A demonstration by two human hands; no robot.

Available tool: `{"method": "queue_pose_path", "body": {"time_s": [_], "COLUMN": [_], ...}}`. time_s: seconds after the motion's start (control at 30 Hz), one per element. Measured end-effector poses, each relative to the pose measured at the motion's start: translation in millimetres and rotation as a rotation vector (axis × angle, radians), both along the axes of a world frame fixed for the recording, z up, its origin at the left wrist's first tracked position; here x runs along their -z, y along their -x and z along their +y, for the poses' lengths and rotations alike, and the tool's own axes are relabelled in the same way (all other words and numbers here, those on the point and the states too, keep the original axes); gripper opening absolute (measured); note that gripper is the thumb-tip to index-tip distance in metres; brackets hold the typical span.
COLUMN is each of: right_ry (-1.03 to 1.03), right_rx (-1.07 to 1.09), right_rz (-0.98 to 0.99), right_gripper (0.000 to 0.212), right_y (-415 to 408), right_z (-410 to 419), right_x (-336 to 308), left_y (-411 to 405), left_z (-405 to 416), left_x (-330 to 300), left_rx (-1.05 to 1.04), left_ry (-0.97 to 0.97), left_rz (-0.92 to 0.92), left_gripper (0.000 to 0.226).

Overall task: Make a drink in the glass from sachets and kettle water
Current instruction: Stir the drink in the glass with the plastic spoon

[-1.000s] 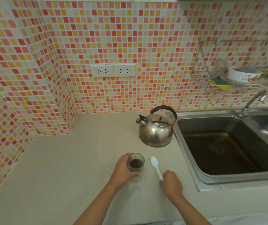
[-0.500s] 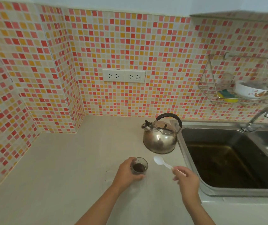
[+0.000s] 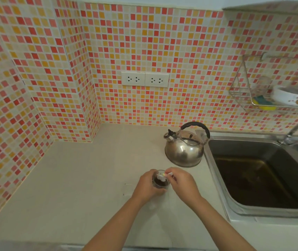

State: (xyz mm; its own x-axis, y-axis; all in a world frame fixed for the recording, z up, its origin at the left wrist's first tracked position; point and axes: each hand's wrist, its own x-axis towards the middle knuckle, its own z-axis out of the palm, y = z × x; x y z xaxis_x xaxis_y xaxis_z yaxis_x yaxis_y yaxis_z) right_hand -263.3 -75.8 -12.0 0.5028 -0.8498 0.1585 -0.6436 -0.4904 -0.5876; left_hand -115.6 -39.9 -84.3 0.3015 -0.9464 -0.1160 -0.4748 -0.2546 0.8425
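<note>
A small clear glass (image 3: 161, 182) with dark liquid stands on the pale counter (image 3: 83, 187). My left hand (image 3: 145, 185) wraps around its left side. My right hand (image 3: 181, 183) grips a white plastic spoon (image 3: 163, 175) whose bowl dips into the top of the glass. A steel kettle (image 3: 185, 149) with a black handle sits behind the glass, close to the sink. No sachets show.
A steel sink (image 3: 264, 171) with a dark basin fills the right side, a tap (image 3: 296, 129) behind it. A wire rack (image 3: 242, 95) on the tiled wall holds a bowl and a sponge. Two wall sockets (image 3: 144, 79) sit above the counter.
My right hand picked the spoon up off the counter, carried it left and put its bowl into the glass. My left hand stayed on the glass.
</note>
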Motion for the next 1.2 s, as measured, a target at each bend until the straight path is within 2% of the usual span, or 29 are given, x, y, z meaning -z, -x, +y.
{"method": "queue_pose_path", "body": {"time_s": [0.1,0.2,0.4,0.6,0.73,0.9,1.0,1.2], "right_ry": [0.028,-0.039,-0.311,-0.268,-0.327,-0.279,-0.351,-0.337], "right_rx": [-0.045,0.016,0.097,0.185,0.189,0.216,0.194,0.257], "right_rz": [0.128,0.144,-0.132,-0.120,-0.215,-0.143,-0.198,-0.202], "right_gripper": [0.018,0.017,0.016,0.028,0.017,0.023,0.019,0.023], "right_y": [-9,-10,-13,-8,-11,-11,-14,-11], "right_z": [-7,-13,-11,-15,-10,-13,-12,-19], "right_x": [2,7,17,23,24,23,23,21], "left_y": [0,-1,0,1,1,3,1,1], "left_z": [-2,-2,1,3,4,5,5,9], "left_x": [0,-1,-2,-2,1,0,3,9], "left_rx": [-0.004,0.006,-0.002,-0.015,-0.028,-0.029,-0.030,-0.073], "left_ry": [0.015,0.004,0.006,0.006,0.019,0.024,0.032,0.053], "left_rz": [-0.032,-0.036,0.028,0.062,0.079,0.097,0.127,0.196], "left_gripper": [0.059,0.063,0.057,0.058,0.055,0.057,0.057,0.075]}}
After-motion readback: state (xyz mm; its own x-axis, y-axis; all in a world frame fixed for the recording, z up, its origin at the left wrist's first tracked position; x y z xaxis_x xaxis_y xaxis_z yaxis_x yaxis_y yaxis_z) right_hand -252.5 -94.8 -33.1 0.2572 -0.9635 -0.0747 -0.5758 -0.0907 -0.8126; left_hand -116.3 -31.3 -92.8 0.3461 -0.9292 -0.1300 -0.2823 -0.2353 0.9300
